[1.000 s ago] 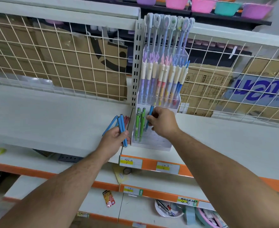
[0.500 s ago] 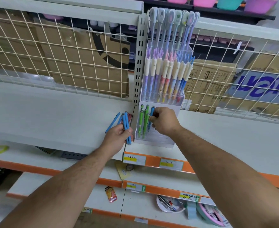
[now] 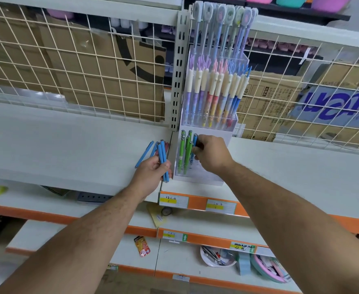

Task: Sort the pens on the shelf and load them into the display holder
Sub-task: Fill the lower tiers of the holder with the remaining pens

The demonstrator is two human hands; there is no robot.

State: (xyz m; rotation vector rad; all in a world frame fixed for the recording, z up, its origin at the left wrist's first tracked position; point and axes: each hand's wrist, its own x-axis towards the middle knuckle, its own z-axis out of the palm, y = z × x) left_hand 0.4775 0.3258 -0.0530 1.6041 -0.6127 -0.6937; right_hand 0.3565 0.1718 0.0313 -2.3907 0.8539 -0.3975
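- display holder point(image 3: 195, 177): clear and white, stepped in three tiers, standing on the white shelf point(image 3: 68, 145) at its front edge.
- front (lowest) tier: a few green pens point(image 3: 181, 153) upright at the left end; one blue pen point(image 3: 194, 139) just right of them, top end showing above the fingers.
- middle tier: a row of pastel pens point(image 3: 214, 90) with cream caps and tufted tops, packed close.
- back tier: tall thin pens point(image 3: 223, 11) with flat toppers, rising above the rest.
- right hand point(image 3: 211, 153): in front of the front tier, fingers curled round that single blue pen; it hides the tier's right part.
- left hand point(image 3: 153, 170): just left of the holder, gripping a bunch of blue pens point(image 3: 162, 158) held roughly upright; one splays off to the left, and I can't tell whether it is in the grip or lying on the shelf.
- a reddish pen point(image 3: 167, 145) shows behind the bunch, mostly hidden.
- slotted metal upright point(image 3: 179, 71): touching or just beside the holder's left rear.
- wire grid point(image 3: 89, 60) behind the holder, running both ways; cardboard boxes point(image 3: 110, 71) behind it, and a carton with blue print point(image 3: 333, 102) to the right.
- price labels point(image 3: 173, 200) on the orange edge strip directly below the holder.
- lower shelves below the holder: a small packet point(image 3: 142, 246) and a bowl of odds and ends point(image 3: 216, 257).
- pastel bowls point(image 3: 291, 0) on a dark shelf above the holder.
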